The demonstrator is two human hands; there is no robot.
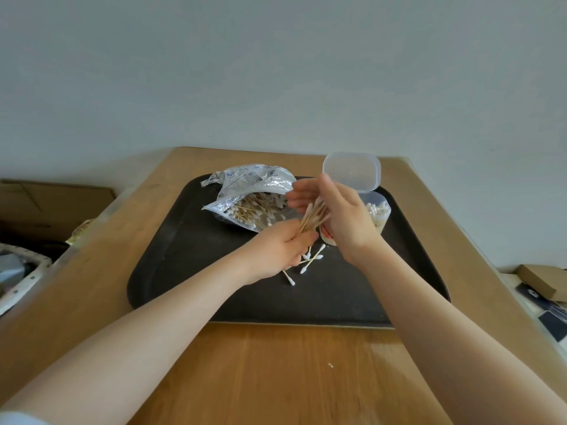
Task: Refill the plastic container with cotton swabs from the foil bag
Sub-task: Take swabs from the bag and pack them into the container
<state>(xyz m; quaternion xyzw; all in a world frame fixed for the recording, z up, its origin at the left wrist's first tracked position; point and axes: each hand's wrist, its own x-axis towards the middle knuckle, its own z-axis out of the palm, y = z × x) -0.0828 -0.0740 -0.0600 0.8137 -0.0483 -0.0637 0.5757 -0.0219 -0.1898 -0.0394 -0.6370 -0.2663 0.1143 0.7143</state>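
An opened silver foil bag [251, 187] lies on the black tray [190, 259], its mouth full of wooden cotton swabs. My left hand [280, 250] grips the lower end of a bundle of swabs [313, 216] above the tray. My right hand [334, 216] closes around the bundle's upper part, fingers stretched toward the bag. Behind my right hand stands the clear plastic container [379, 210] with its hinged lid [351, 171] up and swabs inside. A few loose swabs [310, 260] lie on the tray under my hands.
The tray sits on a wooden table [276, 372] against a pale wall. A cardboard box [52, 204] stands off the left side, and boxes and papers [540, 283] lie to the right. A white speck [330, 365] rests on the wood.
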